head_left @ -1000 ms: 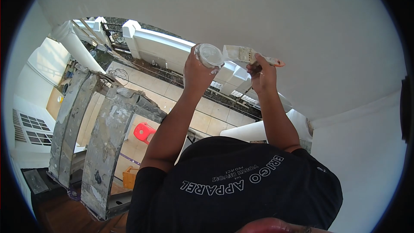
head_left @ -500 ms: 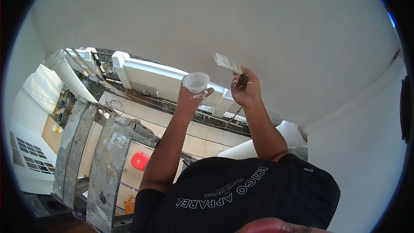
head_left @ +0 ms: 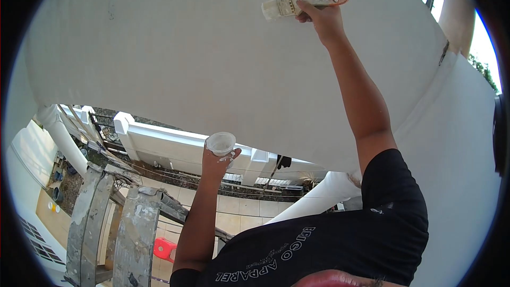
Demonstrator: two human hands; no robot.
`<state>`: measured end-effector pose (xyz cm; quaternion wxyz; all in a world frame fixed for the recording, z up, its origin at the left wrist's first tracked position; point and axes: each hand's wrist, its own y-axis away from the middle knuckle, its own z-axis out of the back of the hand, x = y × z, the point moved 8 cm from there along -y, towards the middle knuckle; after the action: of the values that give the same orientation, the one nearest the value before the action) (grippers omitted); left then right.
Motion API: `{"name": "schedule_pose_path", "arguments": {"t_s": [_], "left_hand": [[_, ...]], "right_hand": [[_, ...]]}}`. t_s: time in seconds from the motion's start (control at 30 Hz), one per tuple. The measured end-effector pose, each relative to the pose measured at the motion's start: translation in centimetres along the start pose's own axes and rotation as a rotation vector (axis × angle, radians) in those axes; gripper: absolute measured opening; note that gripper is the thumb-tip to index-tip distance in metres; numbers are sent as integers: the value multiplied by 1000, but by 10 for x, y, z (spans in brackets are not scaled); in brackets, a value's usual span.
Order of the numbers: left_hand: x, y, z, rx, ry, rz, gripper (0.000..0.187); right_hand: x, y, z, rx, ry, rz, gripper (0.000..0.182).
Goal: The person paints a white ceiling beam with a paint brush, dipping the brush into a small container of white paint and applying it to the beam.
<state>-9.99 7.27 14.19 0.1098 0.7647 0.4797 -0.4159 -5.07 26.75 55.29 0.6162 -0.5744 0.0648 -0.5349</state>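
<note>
Right grip (head_left: pixel 326 20): fingers and thumb curled around the handle of the paintbrush (head_left: pixel 278 8)
Brush position: in the right grip, bristles pointing left from it, against or near the pale overhead surface (head_left: pixel 212 58); contact cannot be told
Left grip (head_left: pixel 215 163): wrapped around the plastic cup (head_left: pixel 220 142), well below the right grip, white smears by the thumb
Cup position: in the left grip, mouth upward
Ladder (head_left: pixel 135 223): below and left of the left grip
Red stool (head_left: pixel 164 248): below the left grip, beside the ladder
</note>
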Motion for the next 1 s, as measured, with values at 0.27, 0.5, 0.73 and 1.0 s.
{"name": "schedule_pose_path", "arguments": {"t_s": [0.27,0.5,0.73,1.0], "left_hand": [[-4,1,-1,1,-52,-9,59],[2,-1,-1,57,-113,-62,64],[3,-4,0,48,-138,-57,63],[4,-6,8,17,-328,-147,63]], "right_hand": [[44,31,-91,211,1213,1039,32],[36,63,-95,437,817,560,18],[97,-57,-64,198,1271,650,20],[23,66,-121,689,1035,578,20]]}}
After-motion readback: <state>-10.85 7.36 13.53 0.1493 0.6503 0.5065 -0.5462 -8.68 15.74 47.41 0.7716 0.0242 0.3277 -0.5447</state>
